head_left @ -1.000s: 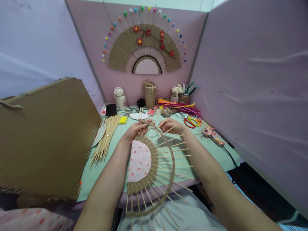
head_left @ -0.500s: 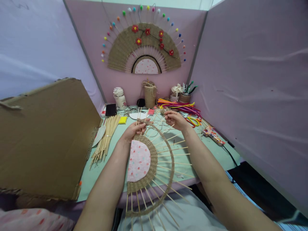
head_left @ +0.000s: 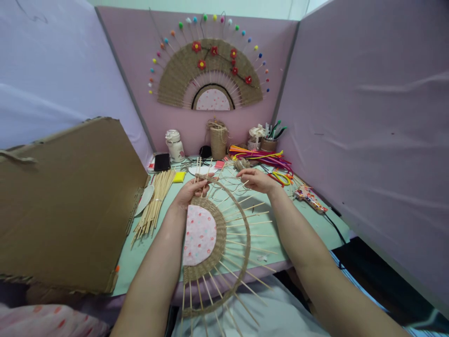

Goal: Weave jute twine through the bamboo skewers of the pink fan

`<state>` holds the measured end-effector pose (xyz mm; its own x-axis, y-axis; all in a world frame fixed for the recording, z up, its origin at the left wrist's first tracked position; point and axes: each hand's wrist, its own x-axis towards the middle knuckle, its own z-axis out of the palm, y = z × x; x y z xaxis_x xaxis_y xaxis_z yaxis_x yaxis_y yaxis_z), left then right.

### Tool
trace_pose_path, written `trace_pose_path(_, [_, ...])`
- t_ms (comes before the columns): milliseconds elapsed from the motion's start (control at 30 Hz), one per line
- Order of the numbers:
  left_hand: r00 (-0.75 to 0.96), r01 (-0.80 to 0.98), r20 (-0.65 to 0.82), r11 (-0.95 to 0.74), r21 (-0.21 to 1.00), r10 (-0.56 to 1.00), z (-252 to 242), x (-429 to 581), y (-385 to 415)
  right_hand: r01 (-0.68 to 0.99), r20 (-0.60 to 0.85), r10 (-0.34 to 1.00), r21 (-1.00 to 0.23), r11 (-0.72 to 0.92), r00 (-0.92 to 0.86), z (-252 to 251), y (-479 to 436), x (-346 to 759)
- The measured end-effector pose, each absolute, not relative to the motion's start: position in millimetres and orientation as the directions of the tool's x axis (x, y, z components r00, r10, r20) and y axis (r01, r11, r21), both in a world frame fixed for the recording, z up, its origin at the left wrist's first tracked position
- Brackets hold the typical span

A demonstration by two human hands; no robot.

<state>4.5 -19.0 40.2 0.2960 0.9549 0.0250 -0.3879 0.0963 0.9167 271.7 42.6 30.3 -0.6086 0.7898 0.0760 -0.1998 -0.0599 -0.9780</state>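
Observation:
My left hand (head_left: 195,191) is closed on the top sticks of a half-round woven fan (head_left: 220,229), which stands on its side over the table edge and my lap. Its centre is white cloth with pink dots, ringed by a tight band of twine weave. Thin bamboo sticks spread outward from it, crossed by a narrower woven band (head_left: 248,234) farther out. My right hand (head_left: 257,180) pinches what looks like thin twine, just right of the fan's upper end. A ball of twine (head_left: 242,164) lies behind that hand, with loose loops on the table.
A bundle of bamboo sticks (head_left: 156,203) and a cardboard sheet (head_left: 70,201) are at left. Behind stand a white bottle (head_left: 174,146) and a twine-wrapped holder (head_left: 218,142). Coloured pipe cleaners (head_left: 266,157) and a glue gun (head_left: 310,199) lie right. A finished fan (head_left: 210,61) hangs on the partition.
My right hand has moved slightly down, away from the twine ball, which shows more now. The fan and my left hand have shifted slightly left.

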Motion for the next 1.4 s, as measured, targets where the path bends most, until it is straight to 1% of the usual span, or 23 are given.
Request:
trace_pose_path(100, [0.289,-0.462,0.054,0.090,0.882,0.956,43.9,4.0,-21.4,-0.045,0.003,0.719,-0.998,-0.039,-0.695,23.3,42.9,262.5])
trace_pose_path(200, [0.301,-0.521,0.056,0.115,0.845,0.952,43.9,2.0,-22.9,0.040,-0.038,0.602,-0.999,-0.010,-0.797,18.6,41.8,254.6])
trace_pose_path(267, [0.335,-0.568,0.074,0.139,0.811,0.939,42.2,0.2,-24.9,0.064,-0.061,0.555,-0.998,-0.015,-0.830,16.6,41.2,252.1])
trace_pose_path(400, [0.458,-0.612,0.103,0.229,0.757,0.883,40.0,-2.5,-31.6,0.047,-0.062,0.527,-0.998,-0.042,-0.848,14.6,41.4,252.0])
trace_pose_path(533, [0.567,-0.605,0.129,0.305,0.735,0.814,39.1,-3.8,-36.2,0.017,-0.045,0.510,-0.998,-0.060,-0.859,14.2,41.9,252.9])
trace_pose_path(633, [0.603,-0.616,0.157,0.332,0.715,0.782,35.2,-5.4,-35.8,0.012,-0.046,0.504,-0.997,-0.071,-0.862,14.4,41.8,252.9])
trace_pose_path(867, [0.585,-0.635,0.161,0.326,0.701,0.795,29.9,-4.1,-35.8,0.002,-0.038,0.529,-0.998,-0.068,-0.848,15.6,39.2,253.9])
trace_pose_path(1100, [0.573,-0.676,0.190,0.328,0.660,0.797,37.3,3.3,-41.3,-0.063,-0.020,0.574,-0.990,-0.124,-0.819,18.2,37.0,252.9])
trace_pose_path(1200, [0.552,-0.698,0.203,0.314,0.644,0.809,34.3,4.2,-40.5,-0.072,-0.013,0.571,-0.990,-0.125,-0.821,16.1,39.7,252.9])
trace_pose_path(1300, [0.537,-0.704,0.192,0.311,0.638,0.822,30.3,3.5,-38.3,-0.058,-0.017,0.559,-0.992,-0.115,-0.829,15.0,41.9,254.6])
trace_pose_path(1400, [0.515,-0.700,0.158,0.307,0.645,0.842,29.3,1.6,-37.2,-0.063,-0.004,0.576,-0.993,-0.095,-0.818,17.5,40.4,258.8])
